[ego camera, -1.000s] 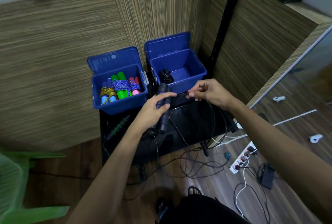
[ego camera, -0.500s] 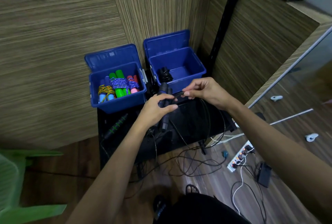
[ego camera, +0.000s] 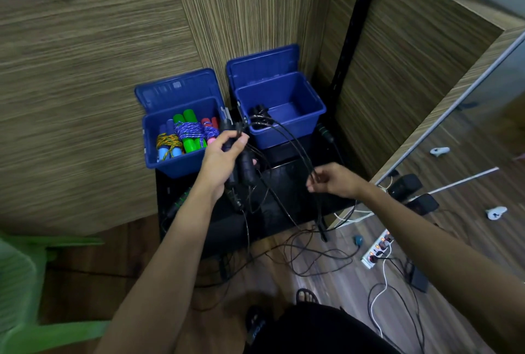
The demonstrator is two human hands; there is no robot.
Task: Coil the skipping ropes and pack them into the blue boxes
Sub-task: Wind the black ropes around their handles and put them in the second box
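My left hand point(ego camera: 223, 161) grips the two black handles point(ego camera: 246, 170) of a black skipping rope, thumb pressing its cord at the top. The cord point(ego camera: 287, 133) arcs out in loops to my right hand point(ego camera: 332, 180), which pinches the strands lower down; the remaining cord trails to the floor. Two open blue boxes stand on a black table point(ego camera: 287, 186). The left box point(ego camera: 176, 163) holds several coiled ropes with green, blue and pink handles. A coiled black rope point(ego camera: 257, 112) lies in the left corner of the right box point(ego camera: 295, 129).
A green-and-black handle point(ego camera: 181, 197) lies on the table's left part. Loose cables, a white power strip point(ego camera: 376, 248) and a black adapter point(ego camera: 417, 279) lie on the wooden floor at right. A green plastic chair point(ego camera: 25, 282) stands at lower left. Wood-panel walls enclose the corner.
My right hand has slid away from the handles, down and to the right along the cord, drawing out loops. My left hand has raised the handles slightly toward the boxes.
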